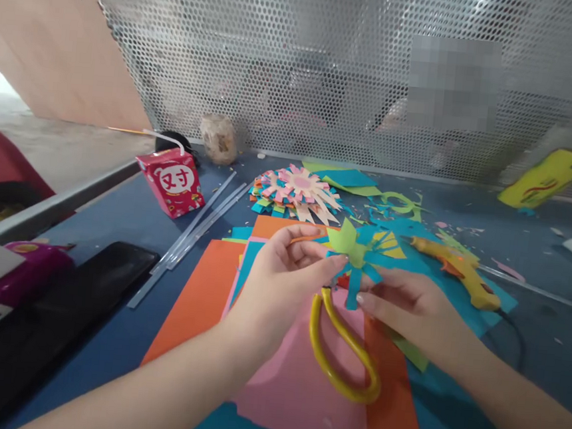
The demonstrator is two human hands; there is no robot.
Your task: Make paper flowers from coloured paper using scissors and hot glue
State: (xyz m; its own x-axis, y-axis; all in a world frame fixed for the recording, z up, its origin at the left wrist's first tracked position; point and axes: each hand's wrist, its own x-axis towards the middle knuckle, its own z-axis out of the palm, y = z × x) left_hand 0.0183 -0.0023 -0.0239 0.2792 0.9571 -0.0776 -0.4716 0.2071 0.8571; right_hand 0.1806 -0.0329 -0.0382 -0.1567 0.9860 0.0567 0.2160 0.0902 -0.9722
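Between my hands is a paper flower point(355, 250) with blue strips and a light green centre. My left hand point(293, 272) pinches its left side between thumb and fingers. On the right, my right hand point(401, 301) has thumb and fingers closed at a hanging blue strip. Just below lie scissors with yellow handles point(338, 353), on pink paper point(295, 389) over orange sheets point(189, 296); their blades are mostly hidden by my hands and the flower.
Behind sits a pile of fringed paper flowers point(298, 192). A yellow glue gun point(461, 270) lies right on blue paper. Clear glue sticks point(189, 233), a red drink carton point(173, 181), a jar point(218, 138) and a black phone-like slab point(71, 316) are left. Perforated metal mesh point(279, 60) stands at the back.
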